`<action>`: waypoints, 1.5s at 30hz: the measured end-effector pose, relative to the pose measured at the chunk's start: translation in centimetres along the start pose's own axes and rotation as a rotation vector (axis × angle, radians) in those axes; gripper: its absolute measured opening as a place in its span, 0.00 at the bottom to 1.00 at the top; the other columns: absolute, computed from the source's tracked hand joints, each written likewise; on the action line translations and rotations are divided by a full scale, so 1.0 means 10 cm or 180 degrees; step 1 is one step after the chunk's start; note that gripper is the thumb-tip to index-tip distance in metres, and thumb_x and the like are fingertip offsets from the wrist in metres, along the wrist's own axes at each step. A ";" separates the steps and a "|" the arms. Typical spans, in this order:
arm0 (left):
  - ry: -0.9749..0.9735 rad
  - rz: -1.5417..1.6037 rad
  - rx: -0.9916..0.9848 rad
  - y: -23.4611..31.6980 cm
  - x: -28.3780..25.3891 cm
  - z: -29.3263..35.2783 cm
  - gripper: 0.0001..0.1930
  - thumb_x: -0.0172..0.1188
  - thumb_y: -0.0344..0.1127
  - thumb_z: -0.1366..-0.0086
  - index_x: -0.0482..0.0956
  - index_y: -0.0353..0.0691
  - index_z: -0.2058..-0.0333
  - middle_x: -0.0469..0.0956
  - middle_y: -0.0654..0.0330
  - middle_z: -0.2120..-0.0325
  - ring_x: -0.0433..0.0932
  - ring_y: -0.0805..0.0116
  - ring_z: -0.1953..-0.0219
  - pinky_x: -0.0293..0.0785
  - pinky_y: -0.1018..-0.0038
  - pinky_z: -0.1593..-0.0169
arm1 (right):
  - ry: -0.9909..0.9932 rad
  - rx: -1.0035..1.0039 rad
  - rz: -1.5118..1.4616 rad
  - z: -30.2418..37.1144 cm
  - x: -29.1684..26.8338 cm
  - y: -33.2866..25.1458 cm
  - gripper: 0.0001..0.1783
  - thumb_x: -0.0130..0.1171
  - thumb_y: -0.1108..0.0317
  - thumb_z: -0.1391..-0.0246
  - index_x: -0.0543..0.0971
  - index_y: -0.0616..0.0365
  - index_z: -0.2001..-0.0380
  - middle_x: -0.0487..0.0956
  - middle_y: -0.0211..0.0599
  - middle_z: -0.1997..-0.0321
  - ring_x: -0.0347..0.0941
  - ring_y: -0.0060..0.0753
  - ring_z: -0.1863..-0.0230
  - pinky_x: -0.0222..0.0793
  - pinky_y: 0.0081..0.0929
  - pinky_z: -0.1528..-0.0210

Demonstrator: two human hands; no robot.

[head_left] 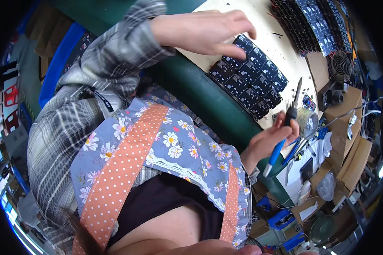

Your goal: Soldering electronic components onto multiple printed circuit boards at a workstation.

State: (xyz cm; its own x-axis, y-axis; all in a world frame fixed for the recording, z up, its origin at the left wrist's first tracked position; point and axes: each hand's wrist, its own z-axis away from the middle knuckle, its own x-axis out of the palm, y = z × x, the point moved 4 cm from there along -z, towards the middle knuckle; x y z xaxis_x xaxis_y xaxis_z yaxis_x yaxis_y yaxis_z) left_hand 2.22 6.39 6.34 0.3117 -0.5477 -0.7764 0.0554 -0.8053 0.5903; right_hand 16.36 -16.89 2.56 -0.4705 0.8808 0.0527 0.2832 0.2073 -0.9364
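Observation:
A panel of black circuit boards [253, 74], joined in rows and dotted with small parts, lies at a slant on the pale work board. My left hand [210, 34] reaches over its far left part, thumb and forefinger apart, with nothing visible between them. Whether the thumb touches the panel I cannot tell. At the panel's near right corner, my right hand [274, 136] is closed round a soldering iron [277, 152] with a blue handle and black grip. Its metal tip points away from me, up and to the right. Beside it shows a thin pronged metal piece [288, 104], partly hidden.
Stacks of similar board panels [312, 25] stand at the far right beside a round fan grille [340, 63]. A silvery roll [306, 121], loose wires and cardboard boxes [344, 123] crowd the right side. The table's green edge [200, 87] runs between me and the pale work board [291, 59].

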 end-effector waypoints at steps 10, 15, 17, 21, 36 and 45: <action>0.0806 -0.0353 -0.0090 -0.04 0.19 0.48 0.08 0.53 0.35 0.39 0.71 0.40 0.62 0.69 0.59 0.74 0.70 0.64 0.70 0.67 0.70 0.65 | -0.0912 -0.0211 0.0511 0.23 0.30 -0.17 0.15 0.57 0.61 0.47 0.69 0.60 0.65 0.70 0.34 0.72 0.72 0.24 0.74 0.67 0.15 0.72; 0.1425 0.0597 -0.0404 -0.09 0.19 0.51 0.11 0.56 0.37 0.40 0.71 0.41 0.61 0.69 0.60 0.75 0.70 0.64 0.73 0.66 0.69 0.65 | -0.0853 -0.0107 0.0608 0.18 0.34 -0.21 0.13 0.56 0.64 0.47 0.69 0.61 0.66 0.72 0.35 0.71 0.73 0.26 0.73 0.72 0.17 0.70; 0.1559 0.0284 -0.0105 -0.05 0.13 0.51 0.08 0.57 0.37 0.41 0.73 0.41 0.66 0.70 0.61 0.76 0.71 0.64 0.74 0.66 0.70 0.65 | -0.1038 0.0073 0.0623 0.19 0.36 -0.18 0.13 0.58 0.68 0.50 0.68 0.60 0.64 0.72 0.39 0.67 0.73 0.31 0.68 0.70 0.22 0.65; 0.1509 -0.0663 0.0015 -0.01 0.07 0.49 0.06 0.58 0.37 0.42 0.74 0.42 0.69 0.71 0.62 0.78 0.71 0.64 0.73 0.65 0.71 0.64 | -0.1018 0.0296 0.0609 0.18 0.47 -0.21 0.12 0.58 0.70 0.50 0.68 0.60 0.63 0.71 0.39 0.66 0.73 0.30 0.68 0.69 0.23 0.63; 0.1229 -0.0489 -0.0186 -0.03 0.25 0.38 0.05 0.56 0.31 0.45 0.69 0.41 0.72 0.72 0.59 0.75 0.73 0.59 0.69 0.67 0.67 0.62 | -0.1241 0.0375 0.0716 0.18 0.52 -0.15 0.11 0.56 0.72 0.50 0.68 0.61 0.63 0.72 0.39 0.67 0.74 0.29 0.68 0.69 0.23 0.63; 0.1181 -0.0700 -0.0159 0.00 0.29 0.29 0.05 0.57 0.31 0.47 0.70 0.42 0.73 0.70 0.60 0.75 0.72 0.60 0.69 0.67 0.68 0.62 | -0.1301 0.0324 0.0774 0.19 0.54 -0.14 0.10 0.56 0.71 0.49 0.68 0.60 0.64 0.73 0.39 0.68 0.73 0.28 0.68 0.67 0.22 0.63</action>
State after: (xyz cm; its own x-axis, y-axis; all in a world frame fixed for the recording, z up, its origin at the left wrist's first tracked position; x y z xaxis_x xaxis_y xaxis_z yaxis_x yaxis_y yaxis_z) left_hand 0.33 4.11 3.48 0.6067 -0.2383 -0.7583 0.2016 -0.8767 0.4368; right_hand 11.85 -13.26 3.53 -0.6963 0.6551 -0.2933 0.3520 -0.0444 -0.9349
